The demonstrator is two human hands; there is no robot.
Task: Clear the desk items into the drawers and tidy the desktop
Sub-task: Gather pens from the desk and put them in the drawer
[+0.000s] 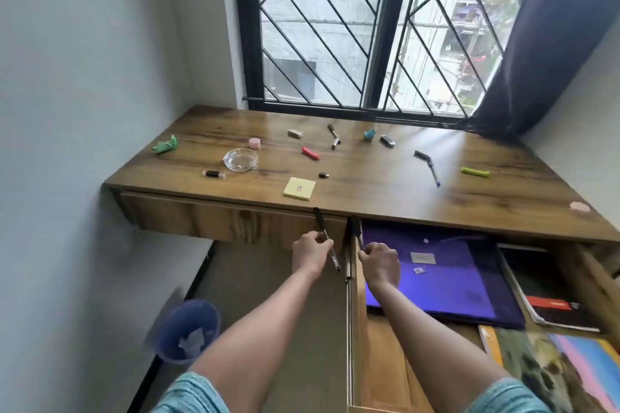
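My left hand (310,253) grips a black pen (326,238) in front of the shut left drawer (214,216). My right hand (380,261) holds a second dark pen (356,231) over the left edge of the open right drawer (357,312). On the wooden desk (369,188) lie a yellow sticky pad (299,189), a glass ashtray (240,159), a red clip (310,153), a lime clip (475,172), several pens (333,136) and a blue pen (432,171).
The open drawer holds a purple folder (446,282), a black booklet (550,295) and colourful books (563,369). A green paper wad (165,145), pink jar (254,143), erasers (295,133) and small dark items dot the desk. A blue bin (188,330) stands on the floor, left.
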